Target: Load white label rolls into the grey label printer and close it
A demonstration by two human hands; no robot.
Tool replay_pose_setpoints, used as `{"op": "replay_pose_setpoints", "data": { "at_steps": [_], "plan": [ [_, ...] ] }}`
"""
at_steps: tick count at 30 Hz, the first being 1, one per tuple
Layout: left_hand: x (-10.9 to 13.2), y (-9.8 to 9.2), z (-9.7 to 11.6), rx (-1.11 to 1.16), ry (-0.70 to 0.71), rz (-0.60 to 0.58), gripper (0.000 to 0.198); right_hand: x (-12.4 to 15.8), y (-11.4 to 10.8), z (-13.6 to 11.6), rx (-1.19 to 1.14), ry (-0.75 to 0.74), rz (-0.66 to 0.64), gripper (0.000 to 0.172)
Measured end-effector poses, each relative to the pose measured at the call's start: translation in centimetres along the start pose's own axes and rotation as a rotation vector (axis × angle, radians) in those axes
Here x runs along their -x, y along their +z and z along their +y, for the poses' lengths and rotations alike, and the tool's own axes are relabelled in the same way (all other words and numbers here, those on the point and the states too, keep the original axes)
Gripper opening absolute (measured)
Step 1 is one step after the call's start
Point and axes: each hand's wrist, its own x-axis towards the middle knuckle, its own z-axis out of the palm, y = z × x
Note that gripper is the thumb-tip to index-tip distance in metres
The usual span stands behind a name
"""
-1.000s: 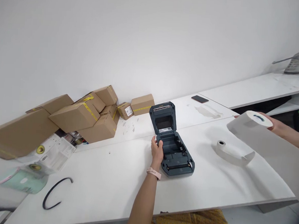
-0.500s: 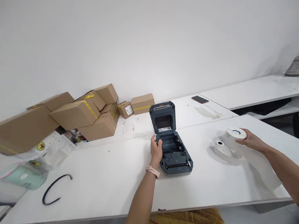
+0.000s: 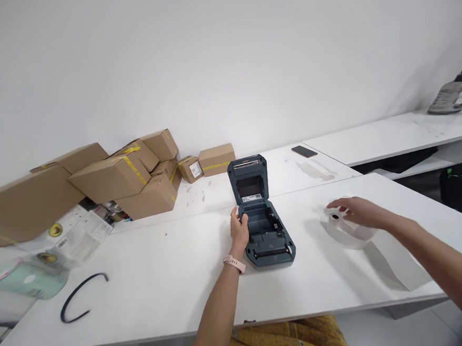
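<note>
A dark label printer stands on the white table with its lid raised, the inside bay showing. My left hand grips the printer's left side, thumb over the rim and fingers along the outer wall. To the right, a small white paper roll with a dark core stands on its end, trailing a loose paper strip. My right hand hovers over this roll, fingers stretched left and apart. The space behind that hand is hidden, and the larger roll does not show.
Cardboard boxes are piled at the back left. Plastic packets and a black curved band lie at left. A phone lies behind the printer, and a large jug stands on the far right table.
My right hand has moved left from the larger white roll to above the small roll. The larger roll no longer shows. My left hand keeps its hold on the printer.
</note>
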Motion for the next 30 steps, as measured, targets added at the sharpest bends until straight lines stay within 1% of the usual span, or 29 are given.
{"op": "replay_pose_setpoints", "data": {
  "at_steps": [1,2,5,8,10,12,14,16,17,19,21,23,25,28,30],
  "plan": [
    [0.1,0.0,0.1,0.009,-0.008,-0.005,0.053,-0.1,0.8,-0.7,0.051,-0.014,-0.028,0.049],
    [0.1,-0.1,0.1,0.019,-0.016,-0.01,0.053,-0.2,1.6,-1.3,0.086,-0.026,-0.042,0.049],
    [0.3,-0.2,0.3,0.033,-0.02,-0.016,0.054,-0.4,2.9,-2.0,0.108,-0.033,-0.072,0.036],
    [0.2,-0.2,0.3,0.043,-0.021,-0.013,0.055,-0.1,2.5,-2.7,0.087,-0.039,-0.116,0.028],
    [0.2,-0.1,0.2,0.048,-0.022,-0.013,0.056,0.5,1.4,-4.2,0.032,-0.094,-0.165,0.028],
    [0.1,-0.1,0.1,0.054,-0.023,-0.017,0.056,1.3,0.1,-6.8,-0.058,-0.211,-0.245,0.025],
    [0.0,-0.1,0.0,0.073,-0.021,-0.02,0.056,1.9,-0.9,-10.4,-0.14,-0.354,-0.342,0.02],
    [0.1,-0.1,-0.1,0.099,-0.019,-0.019,0.056,2.1,-1.0,-14.4,-0.164,-0.478,-0.434,0.02],
    [0.1,-0.1,-0.2,0.111,-0.016,-0.017,0.056,1.9,-0.6,-16.2,-0.157,-0.521,-0.452,0.021],
    [0.1,0.0,-0.3,0.132,-0.01,-0.011,0.057,1.2,0.7,-19.2,-0.107,-0.562,-0.452,0.025],
    [0.1,0.0,-0.4,0.145,-0.004,-0.003,0.058,0.1,2.5,-21.1,-0.031,-0.584,-0.425,0.027],
    [0.0,0.0,-0.5,0.151,-0.002,0.006,0.058,-1.1,4.4,-21.9,0.023,-0.603,-0.403,0.027],
    [-0.1,0.1,-0.5,0.148,-0.002,0.011,0.059,-1.9,6.1,-22.0,0.011,-0.611,-0.4,0.026],
    [-0.3,0.2,-0.6,0.147,-0.001,0.014,0.06,-2.5,7.7,-21.6,-0.125,-0.608,-0.403,0.02],
    [-0.3,0.2,-0.7,0.148,0.001,0.016,0.061,-2.7,8.1,-21.1,-0.222,-0.585,-0.407,0.02]
  ]
}}
